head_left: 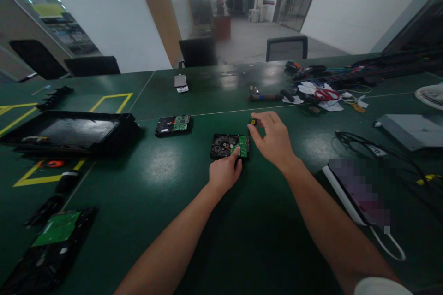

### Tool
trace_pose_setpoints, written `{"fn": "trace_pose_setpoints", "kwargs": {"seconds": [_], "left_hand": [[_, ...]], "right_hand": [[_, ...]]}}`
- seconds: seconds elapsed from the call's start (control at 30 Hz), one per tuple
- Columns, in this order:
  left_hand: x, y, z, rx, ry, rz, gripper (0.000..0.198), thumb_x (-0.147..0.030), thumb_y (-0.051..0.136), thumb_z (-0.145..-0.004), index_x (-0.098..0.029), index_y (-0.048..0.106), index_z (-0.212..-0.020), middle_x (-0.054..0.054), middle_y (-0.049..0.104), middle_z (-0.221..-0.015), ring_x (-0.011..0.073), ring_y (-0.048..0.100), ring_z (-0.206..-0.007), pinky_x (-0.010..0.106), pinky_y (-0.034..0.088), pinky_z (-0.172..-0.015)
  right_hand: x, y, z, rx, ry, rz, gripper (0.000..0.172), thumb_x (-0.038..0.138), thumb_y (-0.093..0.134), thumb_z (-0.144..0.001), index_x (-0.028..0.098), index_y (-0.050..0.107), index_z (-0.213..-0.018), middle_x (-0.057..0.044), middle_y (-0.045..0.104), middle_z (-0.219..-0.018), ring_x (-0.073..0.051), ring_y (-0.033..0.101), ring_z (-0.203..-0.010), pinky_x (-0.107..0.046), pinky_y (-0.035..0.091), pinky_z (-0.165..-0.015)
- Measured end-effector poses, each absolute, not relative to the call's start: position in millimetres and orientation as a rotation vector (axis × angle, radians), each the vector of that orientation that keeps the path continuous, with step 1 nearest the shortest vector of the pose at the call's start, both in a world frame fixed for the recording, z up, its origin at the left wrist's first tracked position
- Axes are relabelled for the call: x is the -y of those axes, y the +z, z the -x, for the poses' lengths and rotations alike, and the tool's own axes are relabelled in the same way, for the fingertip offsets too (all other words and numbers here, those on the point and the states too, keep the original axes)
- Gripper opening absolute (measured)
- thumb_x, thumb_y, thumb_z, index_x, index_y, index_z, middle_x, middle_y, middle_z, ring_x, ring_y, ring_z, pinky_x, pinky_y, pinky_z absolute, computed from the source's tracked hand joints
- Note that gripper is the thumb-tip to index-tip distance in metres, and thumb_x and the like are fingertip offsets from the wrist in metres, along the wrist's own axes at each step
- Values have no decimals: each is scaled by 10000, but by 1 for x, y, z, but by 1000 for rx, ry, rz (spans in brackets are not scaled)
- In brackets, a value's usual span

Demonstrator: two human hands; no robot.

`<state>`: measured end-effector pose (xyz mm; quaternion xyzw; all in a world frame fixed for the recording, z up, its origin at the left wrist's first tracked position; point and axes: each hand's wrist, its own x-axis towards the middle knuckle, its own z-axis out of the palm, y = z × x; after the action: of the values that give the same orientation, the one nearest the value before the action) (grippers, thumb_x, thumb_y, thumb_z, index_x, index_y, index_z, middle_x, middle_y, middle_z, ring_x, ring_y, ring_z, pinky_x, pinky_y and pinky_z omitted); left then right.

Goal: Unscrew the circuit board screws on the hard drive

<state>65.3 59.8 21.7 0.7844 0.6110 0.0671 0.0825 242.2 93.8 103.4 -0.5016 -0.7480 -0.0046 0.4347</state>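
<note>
A black hard drive (pixel 221 145) with a green circuit board lies on the dark green table in front of me. My left hand (pixel 225 173) is closed at its near edge, the index finger pressing on the green board and the thumb beside it. To the right of the drive, just above the table, my right hand (pixel 272 138) pinches a small black piece with a yellow mark (pixel 254 122) between thumb and fingertips. That piece is close to the drive's connector end but apart from it. Its exact kind is too small to make out.
A second hard drive (pixel 173 125) lies to the left, another (pixel 51 244) at the near left. A black tray (pixel 69 131) stands far left. On the right are a dark flat device with white edge (pixel 360 193), black cables (pixel 360 143), a grey metal box (pixel 411 131) and assorted tools (pixel 265 97).
</note>
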Motion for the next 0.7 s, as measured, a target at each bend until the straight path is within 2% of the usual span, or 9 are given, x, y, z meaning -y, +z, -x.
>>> {"fn": "trace_pose_setpoints", "kwargs": {"seconds": [0.1, 0.27, 0.5, 0.7], "left_hand": [[-60, 22, -66, -1826, 207, -2343, 545, -457, 425, -1007, -345, 424, -1541, 72, 772, -1007, 252, 740, -888, 362, 545, -803], [-60, 22, -66, -1824, 220, -2350, 534, -463, 413, -1009, -349, 435, -1530, 66, 774, -998, 253, 741, -876, 366, 544, -792], [-60, 22, -64, -1820, 209, -2360, 546, -466, 410, -1009, -341, 423, -1540, 66, 773, -1015, 257, 739, -891, 369, 546, -803], [-59, 22, -65, -1821, 221, -2361, 544, -474, 410, -1006, -344, 433, -1533, 65, 774, -993, 262, 741, -879, 376, 550, -794]], "right_hand": [[-96, 102, -243, 1832, 4, 1243, 227, 238, 553, -950, 245, 577, -1176, -125, 626, -1198, -297, 628, -1109, -491, 557, -923], [-97, 99, -243, 1814, 32, 1304, 196, 317, 583, -953, 240, 570, -1133, -99, 652, -1083, -271, 666, -951, -464, 573, -849], [-96, 101, -244, 1836, -6, 1259, 221, 255, 548, -962, 245, 584, -1180, -121, 627, -1194, -287, 644, -1066, -483, 564, -909], [-97, 100, -244, 1820, 15, 1289, 180, 296, 589, -952, 239, 580, -1122, -104, 662, -1100, -277, 671, -973, -472, 567, -872]]}}
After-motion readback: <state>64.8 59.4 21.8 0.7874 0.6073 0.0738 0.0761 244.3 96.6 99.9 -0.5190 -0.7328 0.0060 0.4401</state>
